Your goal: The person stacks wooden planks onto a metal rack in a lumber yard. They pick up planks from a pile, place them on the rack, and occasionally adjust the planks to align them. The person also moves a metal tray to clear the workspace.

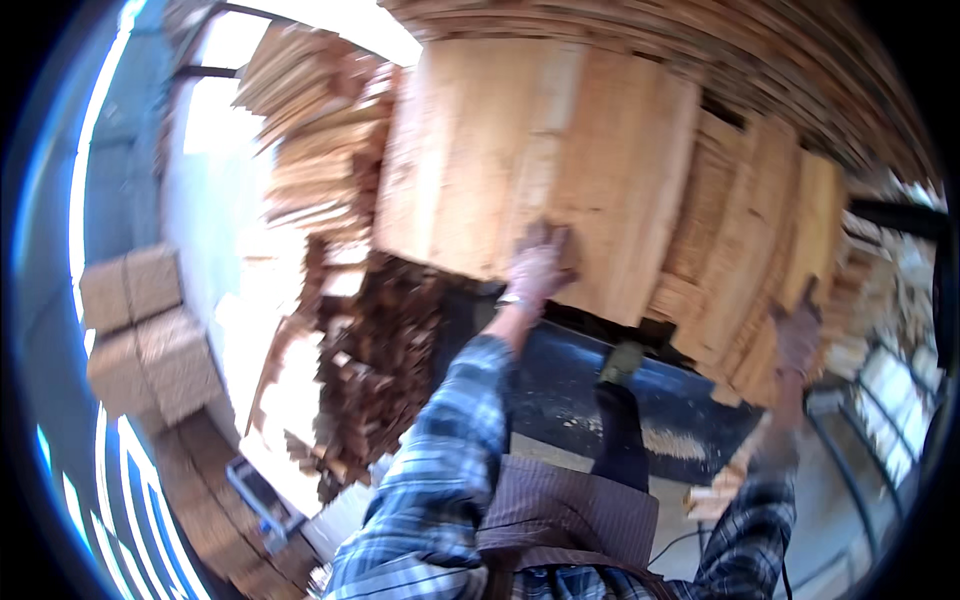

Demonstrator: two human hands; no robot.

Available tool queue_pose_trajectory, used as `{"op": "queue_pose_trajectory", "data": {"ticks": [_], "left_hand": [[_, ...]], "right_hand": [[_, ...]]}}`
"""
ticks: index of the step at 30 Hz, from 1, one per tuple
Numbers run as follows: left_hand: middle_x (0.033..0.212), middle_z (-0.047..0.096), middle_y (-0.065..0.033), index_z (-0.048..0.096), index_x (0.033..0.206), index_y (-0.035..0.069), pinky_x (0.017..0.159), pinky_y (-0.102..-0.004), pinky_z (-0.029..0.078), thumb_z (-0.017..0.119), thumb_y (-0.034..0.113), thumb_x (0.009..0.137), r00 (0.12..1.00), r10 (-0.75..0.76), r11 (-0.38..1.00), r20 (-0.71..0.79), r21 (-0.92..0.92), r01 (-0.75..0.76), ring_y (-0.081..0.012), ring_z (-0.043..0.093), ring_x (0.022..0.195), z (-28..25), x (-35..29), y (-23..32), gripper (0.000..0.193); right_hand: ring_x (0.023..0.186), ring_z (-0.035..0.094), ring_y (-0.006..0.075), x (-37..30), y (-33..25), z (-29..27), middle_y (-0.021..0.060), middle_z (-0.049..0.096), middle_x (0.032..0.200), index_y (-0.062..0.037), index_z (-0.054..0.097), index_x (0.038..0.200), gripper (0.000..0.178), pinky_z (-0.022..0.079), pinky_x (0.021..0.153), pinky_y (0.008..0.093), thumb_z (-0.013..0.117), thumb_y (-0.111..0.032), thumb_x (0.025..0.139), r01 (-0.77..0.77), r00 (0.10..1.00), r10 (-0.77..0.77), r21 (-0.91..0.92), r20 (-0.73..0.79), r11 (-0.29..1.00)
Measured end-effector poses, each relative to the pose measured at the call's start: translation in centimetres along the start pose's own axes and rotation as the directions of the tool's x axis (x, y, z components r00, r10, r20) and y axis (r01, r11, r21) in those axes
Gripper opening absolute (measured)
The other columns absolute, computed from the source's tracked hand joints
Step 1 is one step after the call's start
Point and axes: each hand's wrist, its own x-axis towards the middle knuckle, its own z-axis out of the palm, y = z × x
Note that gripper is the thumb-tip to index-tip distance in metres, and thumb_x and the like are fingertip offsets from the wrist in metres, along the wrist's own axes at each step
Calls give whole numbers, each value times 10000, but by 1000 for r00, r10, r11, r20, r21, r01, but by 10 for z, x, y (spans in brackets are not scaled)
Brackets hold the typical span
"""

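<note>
Wide, pale wooden boards (480,140) lie side by side in front of me. My left hand (540,262) rests on their near edge, fingers stretched forward over the wood and slightly blurred. To the right are narrower wooden planks (740,240), set at a slant with uneven ends. My right hand (797,335) is at the near end of the rightmost plank (818,220), with one finger extended along it. I see nothing gripped in either hand, though the right palm is hidden.
Stacked boards (330,170) rise on the left, above a pile of rough offcuts (375,370). More timber (700,30) runs along the far side. Squared beam ends (150,330) are at far left. A dark panel with sawdust (560,390) and metal tubing (850,450) are nearby.
</note>
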Motion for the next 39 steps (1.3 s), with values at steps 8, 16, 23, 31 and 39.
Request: {"op": "queue_pose_trajectory", "data": {"ticks": [8,16,23,31,39], "left_hand": [[1380,516,-156,423,1428,111,966,-343,458,727,310,806,919,-305,392,250,-847,360,-262,515,1248,-23,-111,6,721],[1422,435,-210,375,1434,19,1012,-320,433,750,48,787,513,-837,-357,192,-902,-245,-257,497,1254,-96,-320,-179,749],[1332,512,-234,195,1466,-67,1013,-311,421,775,48,768,-234,-968,-52,92,-984,-171,-199,540,1164,-60,-445,-331,915],[1276,450,-296,10,1514,63,927,-342,460,767,23,669,58,-869,-494,491,-863,-107,-287,552,1104,16,-466,-400,1135],[879,662,-250,-7,1493,14,702,-339,584,669,-172,700,110,-903,-403,416,-727,-556,-283,692,775,-27,-459,-389,1058]], "right_hand": [[1078,579,403,4,-67,1,276,553,1240,-106,343,1460,701,487,905,440,650,-297,860,251,926,-300,223,228,942],[1047,584,422,-91,-372,-41,317,570,1163,-44,401,1415,775,485,886,450,752,-238,751,797,491,-861,332,131,505],[1086,578,403,-331,-665,-81,230,589,1165,-175,419,1396,687,486,889,471,724,-286,791,915,-27,-976,399,215,62],[1092,581,387,-470,-768,-78,223,579,1212,-101,400,1421,702,477,916,439,687,-352,832,886,-331,-883,432,332,-169],[1139,541,399,-494,-735,-70,222,543,1257,-123,396,1432,708,454,934,460,699,-321,824,860,-344,-781,509,521,-40]]}}
